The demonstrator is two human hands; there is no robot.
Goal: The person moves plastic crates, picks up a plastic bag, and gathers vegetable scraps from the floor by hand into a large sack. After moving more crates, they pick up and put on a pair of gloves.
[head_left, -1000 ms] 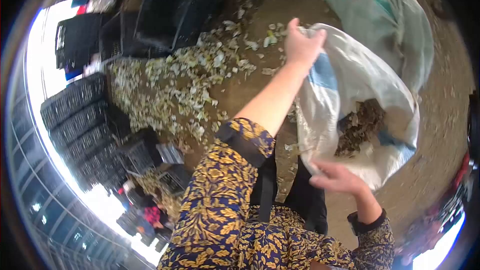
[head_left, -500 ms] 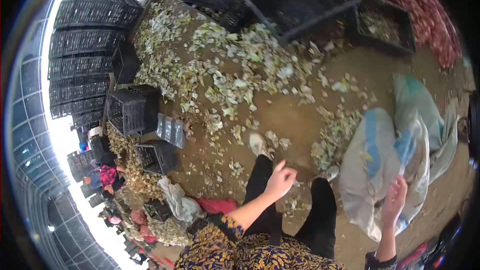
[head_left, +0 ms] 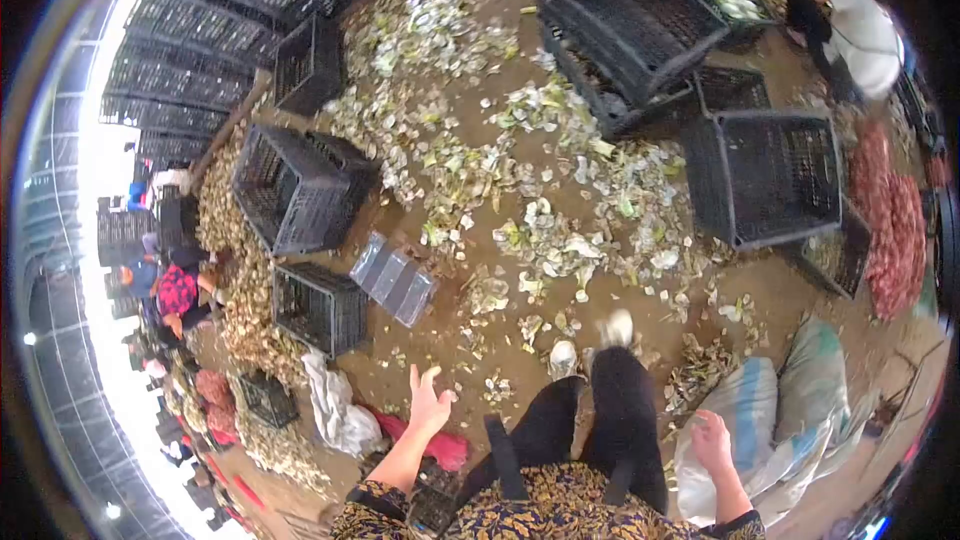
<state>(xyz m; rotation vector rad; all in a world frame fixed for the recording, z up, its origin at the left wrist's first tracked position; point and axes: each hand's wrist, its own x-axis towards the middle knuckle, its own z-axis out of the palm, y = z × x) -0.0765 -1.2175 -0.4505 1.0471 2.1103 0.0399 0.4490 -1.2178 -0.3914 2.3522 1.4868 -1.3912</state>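
My left hand (head_left: 430, 406) hangs in the air above the floor, its fingers spread and nothing in them. Below it on the left lie a red mesh bag (head_left: 447, 448) and a crumpled whitish sack (head_left: 335, 408). My right hand (head_left: 711, 440) is held low on the right, fingers loosely bent and apart, with nothing visible in it. It overlaps a full white woven sack with a blue stripe (head_left: 752, 395); whether it touches the sack I cannot tell. A greenish sack (head_left: 812, 380) leans beside that one. My white shoes (head_left: 563, 360) stand on the dirt floor.
Leafy scraps (head_left: 545, 240) litter the floor ahead. Black plastic crates stand left (head_left: 300, 190) and right (head_left: 765, 180), with stacked crates along the left wall. A flat plastic-wrapped bundle (head_left: 393, 278) lies mid-left. Red mesh sacks (head_left: 888, 230) and a person (head_left: 860, 40) are at right; more people (head_left: 178, 290) sit far left.
My view has swung, and the feet have shifted. The left hand has gone from curled fingers to spread ones and moved left. The right hand has moved off the upper part of the sacks.
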